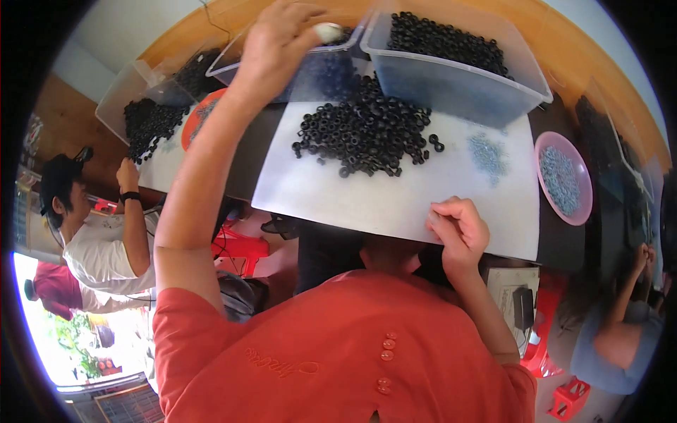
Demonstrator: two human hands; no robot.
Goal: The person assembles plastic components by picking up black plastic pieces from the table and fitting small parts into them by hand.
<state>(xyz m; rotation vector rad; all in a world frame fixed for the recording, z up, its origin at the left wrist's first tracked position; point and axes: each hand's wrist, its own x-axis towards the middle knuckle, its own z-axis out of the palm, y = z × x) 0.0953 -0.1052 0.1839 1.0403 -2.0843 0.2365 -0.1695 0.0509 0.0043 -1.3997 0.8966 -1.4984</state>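
Note:
My left hand (278, 53) reaches up over a clear plastic bin (338, 53) at the back. Its fingers are stretched and apart, and something white (328, 32) sits at the thumb tip, perhaps a finger cover. Beside the front edge of the white work sheet (338, 204), my right hand (462, 231) is closed, thumb against fingertips; whatever it may hold is too small to make out. A heap of small black rings (374, 130) lies on the sheet between the hands. To its right is a loose patch of small silvery metal pieces (488, 156).
A larger clear bin (458, 84) of black rings stands at the back right. A pink bowl (585, 180) of metal pieces sits at the right, an orange bowl (192, 127) at the left. Co-workers sit at the left (106, 240) and right (613, 345). Red stools (243, 248) stand below.

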